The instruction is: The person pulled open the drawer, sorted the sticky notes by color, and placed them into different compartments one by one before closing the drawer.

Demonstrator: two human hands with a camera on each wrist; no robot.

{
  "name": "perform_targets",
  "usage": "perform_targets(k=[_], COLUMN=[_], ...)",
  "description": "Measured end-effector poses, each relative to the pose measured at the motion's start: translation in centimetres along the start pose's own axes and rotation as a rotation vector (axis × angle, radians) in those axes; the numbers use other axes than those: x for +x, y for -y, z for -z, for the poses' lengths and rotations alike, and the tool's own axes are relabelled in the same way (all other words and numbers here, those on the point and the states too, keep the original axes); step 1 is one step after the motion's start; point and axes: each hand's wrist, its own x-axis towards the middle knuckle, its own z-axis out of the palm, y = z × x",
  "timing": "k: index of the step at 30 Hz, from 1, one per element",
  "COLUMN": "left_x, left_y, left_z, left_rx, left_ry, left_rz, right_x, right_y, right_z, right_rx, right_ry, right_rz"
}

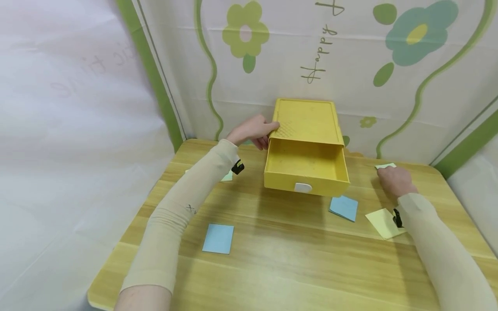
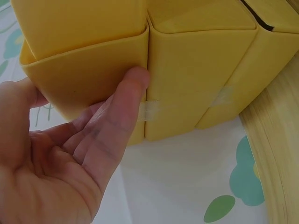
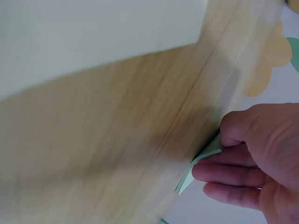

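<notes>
A yellow drawer unit (image 1: 305,119) stands at the back of the table, its top drawer (image 1: 307,190) pulled out and bare inside. My left hand (image 1: 254,129) holds the unit's left edge, thumb over the top and fingers against the side. Close up in the left wrist view, that hand (image 2: 70,149) has its fingertips at the seam between stacked yellow boxes (image 2: 196,70), which are taped together. At the table's back right edge, my right hand (image 1: 397,179) pinches a pale green sticky note (image 3: 201,161) between thumb and fingers.
Blue sticky notes lie left (image 1: 218,238) and right (image 1: 344,208) of the drawer. A pale yellow note (image 1: 384,223) sits near my right forearm. Another light green note (image 1: 228,176) is partly behind my left forearm. A printed curtain (image 1: 338,86) hangs behind the wooden table (image 1: 295,268).
</notes>
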Motion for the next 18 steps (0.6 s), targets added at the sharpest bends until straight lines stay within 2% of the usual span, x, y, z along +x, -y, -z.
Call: perform_targets(k=[8,18], left_x=[0.0,0.0], left_y=[-0.2,-0.1], left_z=[-0.1,-0.2], left_rx=[0.017,0.016], left_ry=[-0.01,-0.018], left_rz=[-0.002,-0.006], right_x=[-0.4,-0.7], right_y=[-0.4,-1.2], right_z=[0.1,2.5], right_rx=[0.036,0.091], right_ry=[-0.023,-0.059], right_rz=[-0.066,-0.132])
